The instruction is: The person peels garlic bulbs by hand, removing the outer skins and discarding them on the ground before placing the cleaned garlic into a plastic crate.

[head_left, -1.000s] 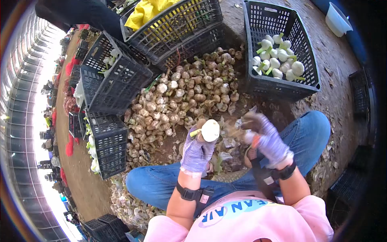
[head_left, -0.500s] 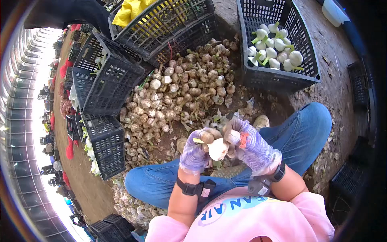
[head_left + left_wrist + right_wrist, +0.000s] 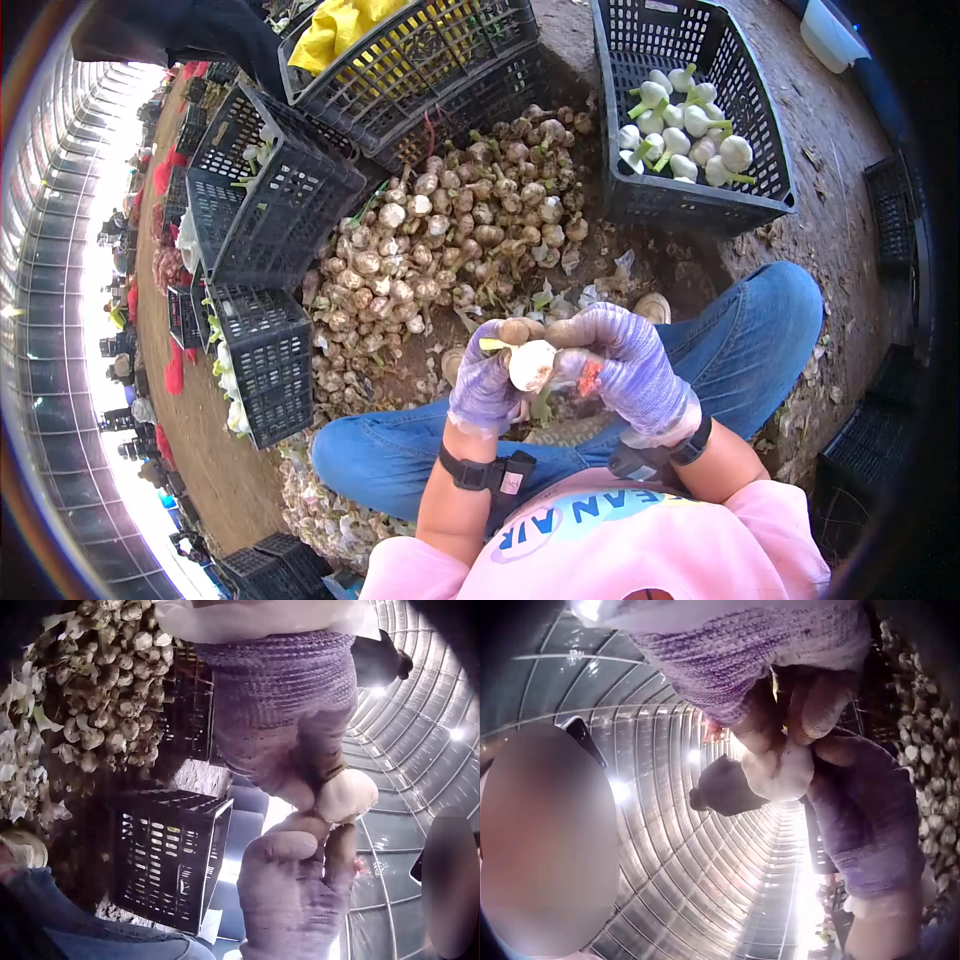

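A white garlic bulb point(image 3: 532, 366) with a short green stem stub is held in front of the lap. My left hand point(image 3: 482, 388), in a purple knit glove, grips it by its stem side, fingers curled around it. From the other side my right hand point(image 3: 635, 365), gloved alike and with an orange-red patch near the thumb, pinches at the bulb's surface with thumb and fingers. In the right wrist view, the fingertips of both hands meet at the bulb point(image 3: 780, 774). Beyond the hands lies a heap of unpeeled garlic point(image 3: 440, 240) with dry, brownish skins.
A black crate point(image 3: 700, 205) at the upper right holds peeled white bulbs point(image 3: 680, 125). More black crates point(image 3: 265, 350) stand left of the heap, and a yellow sack point(image 3: 340, 35) lies in one at the back. Loose skins point(image 3: 330, 500) litter the ground around the bent legs.
My right hand was apart from the bulb, blurred in motion, and came in to it. The bulb has been lowered toward the lap and turned slightly in my left hand.
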A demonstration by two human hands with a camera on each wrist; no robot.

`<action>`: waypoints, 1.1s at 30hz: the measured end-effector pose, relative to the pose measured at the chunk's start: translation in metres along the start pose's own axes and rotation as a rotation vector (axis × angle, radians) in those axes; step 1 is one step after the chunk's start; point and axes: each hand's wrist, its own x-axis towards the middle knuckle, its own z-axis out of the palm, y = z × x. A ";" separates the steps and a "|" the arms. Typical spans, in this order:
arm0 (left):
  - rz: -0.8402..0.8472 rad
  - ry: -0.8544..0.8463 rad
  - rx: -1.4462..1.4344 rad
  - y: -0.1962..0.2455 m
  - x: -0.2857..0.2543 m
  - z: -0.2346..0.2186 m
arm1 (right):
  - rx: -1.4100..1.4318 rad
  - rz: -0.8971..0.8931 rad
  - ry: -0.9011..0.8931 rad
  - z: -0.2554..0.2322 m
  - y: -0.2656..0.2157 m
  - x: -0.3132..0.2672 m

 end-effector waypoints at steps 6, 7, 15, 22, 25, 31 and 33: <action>0.064 0.169 -0.088 -0.010 0.006 0.000 | -0.560 -0.509 -0.265 0.013 0.007 0.000; 0.069 0.243 -0.141 -0.009 0.008 0.005 | -0.477 -0.413 -0.331 0.018 0.016 -0.007; 0.317 -0.072 -0.635 0.120 0.063 -0.037 | -0.411 0.005 -0.161 -0.012 0.026 0.001; 0.322 0.484 0.931 0.124 0.121 -0.063 | -0.536 0.047 -0.054 -0.043 0.066 0.023; -0.143 0.477 0.878 0.034 0.148 -0.056 | -0.340 0.390 0.048 -0.052 0.072 0.034; 0.142 0.115 2.109 -0.112 0.203 -0.173 | -0.168 0.363 0.150 -0.059 0.072 0.048; 0.032 0.299 2.014 -0.114 0.213 -0.174 | -0.153 0.363 0.156 -0.064 0.084 0.045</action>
